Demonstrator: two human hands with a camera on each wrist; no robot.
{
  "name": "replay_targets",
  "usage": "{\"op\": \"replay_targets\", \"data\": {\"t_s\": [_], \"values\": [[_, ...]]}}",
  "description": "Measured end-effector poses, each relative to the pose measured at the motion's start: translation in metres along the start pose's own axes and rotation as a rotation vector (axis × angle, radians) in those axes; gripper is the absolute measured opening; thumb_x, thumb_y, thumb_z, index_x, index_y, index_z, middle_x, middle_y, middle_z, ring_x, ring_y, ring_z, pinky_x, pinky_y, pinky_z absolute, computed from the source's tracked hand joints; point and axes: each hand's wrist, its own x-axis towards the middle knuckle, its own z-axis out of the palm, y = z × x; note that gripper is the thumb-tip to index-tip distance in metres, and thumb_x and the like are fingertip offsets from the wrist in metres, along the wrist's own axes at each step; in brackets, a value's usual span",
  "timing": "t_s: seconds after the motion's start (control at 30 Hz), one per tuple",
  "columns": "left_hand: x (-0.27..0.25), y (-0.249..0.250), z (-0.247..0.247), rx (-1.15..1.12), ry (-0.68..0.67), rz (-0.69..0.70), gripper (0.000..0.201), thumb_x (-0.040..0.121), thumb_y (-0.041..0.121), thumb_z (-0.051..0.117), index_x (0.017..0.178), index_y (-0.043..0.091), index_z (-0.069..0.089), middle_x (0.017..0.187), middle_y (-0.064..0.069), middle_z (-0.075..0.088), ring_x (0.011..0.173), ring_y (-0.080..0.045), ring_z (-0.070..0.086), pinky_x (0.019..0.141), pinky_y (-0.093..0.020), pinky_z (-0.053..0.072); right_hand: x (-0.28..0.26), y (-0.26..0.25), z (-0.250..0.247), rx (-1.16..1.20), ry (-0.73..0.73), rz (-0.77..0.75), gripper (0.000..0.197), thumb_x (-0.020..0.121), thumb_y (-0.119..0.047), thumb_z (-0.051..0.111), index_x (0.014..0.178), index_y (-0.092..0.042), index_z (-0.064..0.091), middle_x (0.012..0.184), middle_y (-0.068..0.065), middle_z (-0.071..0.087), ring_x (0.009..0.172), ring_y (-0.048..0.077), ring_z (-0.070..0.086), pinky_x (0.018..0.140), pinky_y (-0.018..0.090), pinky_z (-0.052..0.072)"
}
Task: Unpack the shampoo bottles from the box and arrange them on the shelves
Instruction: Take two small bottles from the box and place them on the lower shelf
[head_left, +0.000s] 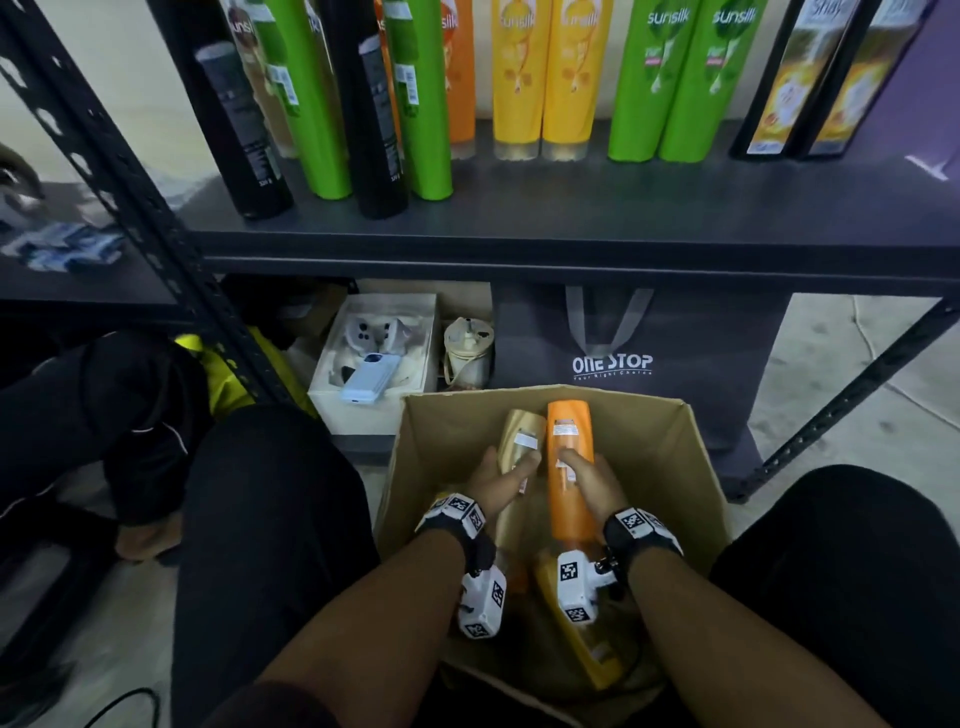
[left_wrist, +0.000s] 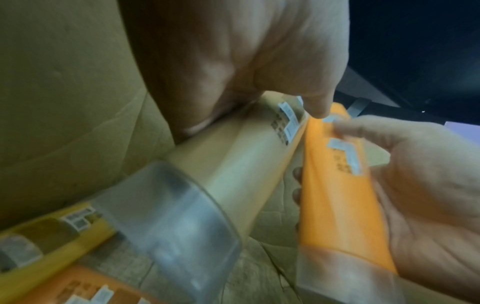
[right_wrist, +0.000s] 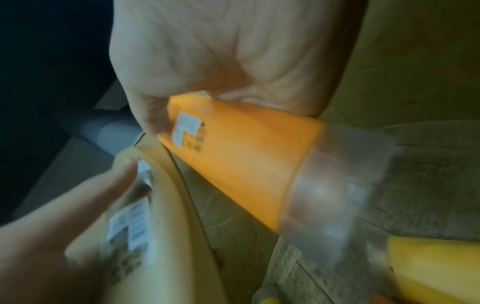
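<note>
Both forearms reach forward and down from the bottom of the head view into the open cardboard box (head_left: 691, 467), which stands on the floor between the person's knees, directly in front of the shelf (head_left: 571, 228).

Left hand (head_left: 501, 480): wrapped round the beige bottle (head_left: 519, 436), thumb across its labelled face. Right hand (head_left: 592, 480): wrapped round the orange bottle (head_left: 569, 467), thumb likewise on top. Neither hand is slack; each has one bottle in a full grasp.

Governing relation: the two held bottles lie side by side, touching or very nearly so along their flanks, with long axes running away from the person toward the shelf. The clear caps point back toward the wrists and the flat bases point forward and up. The left wrist view confirms the beige bottle's clear cap (left_wrist: 176, 222) at the near end.

Shelf position: above and beyond the box, so the path out is up and forward. Black, green, orange and yellow bottles already stand there cap-down in rows. Bare shelf surface shows at the front, right of centre.

Judgement: each bottle will need tipping upright so the cap meets the shelf. The right hand is nearer the free space. The shelf's front edge overhangs the box's far wall, so the lift should clear it first.

Remaining in the box: at least one yellow bottle (head_left: 587, 639) lying flat below the wrists; the left wrist view shows another orange bottle there too.
</note>
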Motion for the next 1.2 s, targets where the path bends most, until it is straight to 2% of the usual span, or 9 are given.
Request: {"op": "replay_targets", "data": {"t_s": [0.07, 0.13, 0.23, 0.4, 0.53, 0.67, 0.83, 1.07, 1.2], "values": [[-0.003, 0.0, -0.003, 0.001, 0.025, 0.075, 0.061, 0.087, 0.065, 0.068, 0.132, 0.027, 0.055, 0.127, 0.0, 0.067, 0.104, -0.01, 0.066, 0.081, -0.027, 0.052, -0.006, -0.001, 0.002, 0.054, 0.033, -0.071, 0.048, 0.088, -0.056, 0.071, 0.124, -0.024, 0.066, 0.112, 0.004, 0.073, 0.101, 0.024, 0.07, 0.089, 0.041, 0.054], [-0.003, 0.001, -0.005, 0.038, 0.072, 0.119, 0.061, 0.084, 0.065, 0.072, 0.129, 0.026, 0.057, 0.119, 0.001, 0.07, 0.101, -0.012, 0.068, 0.088, -0.032, 0.056, -0.013, -0.004, 0.003, 0.081, 0.051, -0.116, 0.045, 0.087, -0.06, 0.071, 0.119, -0.028, 0.066, 0.109, -0.002, 0.074, 0.098, 0.019, 0.069, 0.084, 0.037, 0.053], [-0.003, 0.004, -0.006, 0.077, 0.151, 0.154, 0.08, 0.081, 0.068, 0.072, 0.141, 0.019, 0.053, 0.128, -0.002, 0.068, 0.114, -0.023, 0.066, 0.099, -0.038, 0.052, -0.018, -0.007, 0.006, 0.1, 0.077, -0.156, 0.047, 0.087, -0.06, 0.071, 0.122, -0.028, 0.065, 0.111, -0.002, 0.072, 0.102, 0.021, 0.069, 0.095, 0.045, 0.055], [-0.014, 0.018, -0.006, -0.028, 0.221, 0.347, 0.035, 0.083, 0.058, 0.074, 0.107, 0.034, 0.065, 0.095, 0.014, 0.075, 0.086, -0.005, 0.07, 0.073, -0.023, 0.049, -0.026, -0.018, 0.007, 0.066, 0.106, -0.288, 0.045, 0.09, -0.06, 0.068, 0.121, -0.028, 0.065, 0.109, -0.005, 0.073, 0.1, 0.016, 0.069, 0.088, 0.038, 0.052], [-0.024, 0.041, -0.008, -0.114, 0.237, 0.471, 0.04, 0.084, 0.056, 0.073, 0.112, 0.029, 0.067, 0.098, 0.012, 0.076, 0.09, -0.005, 0.072, 0.08, -0.025, 0.056, -0.035, -0.038, 0.008, 0.102, 0.132, -0.415, 0.04, 0.088, -0.063, 0.067, 0.112, -0.031, 0.068, 0.101, -0.011, 0.075, 0.097, 0.012, 0.07, 0.088, 0.039, 0.055], [-0.03, 0.072, -0.021, -0.134, 0.316, 0.565, 0.037, 0.089, 0.053, 0.073, 0.117, 0.03, 0.065, 0.101, 0.019, 0.076, 0.092, 0.002, 0.071, 0.073, -0.009, 0.052, -0.05, -0.066, 0.013, 0.182, 0.14, -0.552, 0.05, 0.081, -0.074, 0.066, 0.114, -0.037, 0.067, 0.102, -0.019, 0.074, 0.092, 0.001, 0.07, 0.087, 0.034, 0.055], [-0.039, 0.114, -0.041, -0.136, 0.371, 0.669, 0.038, 0.09, 0.058, 0.069, 0.117, 0.033, 0.061, 0.103, 0.027, 0.071, 0.093, 0.006, 0.068, 0.072, -0.004, 0.049, -0.065, -0.101, 0.014, 0.21, 0.119, -0.643, 0.061, 0.072, -0.082, 0.063, 0.12, -0.045, 0.062, 0.11, -0.019, 0.072, 0.099, 0.0, 0.068, 0.087, 0.032, 0.052], [-0.057, 0.156, -0.048, -0.203, 0.386, 0.815, 0.039, 0.083, 0.063, 0.07, 0.109, 0.035, 0.063, 0.1, 0.022, 0.073, 0.091, 0.002, 0.07, 0.072, -0.009, 0.051, -0.08, -0.138, 0.011, 0.262, 0.164, -0.755, 0.049, 0.063, -0.094, 0.059, 0.103, -0.066, 0.057, 0.105, -0.028, 0.069, 0.093, -0.006, 0.067, 0.077, 0.028, 0.049], [-0.064, 0.178, -0.051, -0.242, 0.391, 0.888, 0.042, 0.079, 0.062, 0.073, 0.108, 0.034, 0.063, 0.1, 0.02, 0.074, 0.089, 0.0, 0.071, 0.073, -0.016, 0.055, -0.089, -0.161, 0.005, 0.248, 0.252, -0.849, 0.046, 0.067, -0.09, 0.058, 0.103, -0.061, 0.058, 0.1, -0.038, 0.065, 0.091, -0.014, 0.064, 0.075, 0.023, 0.046]]}}
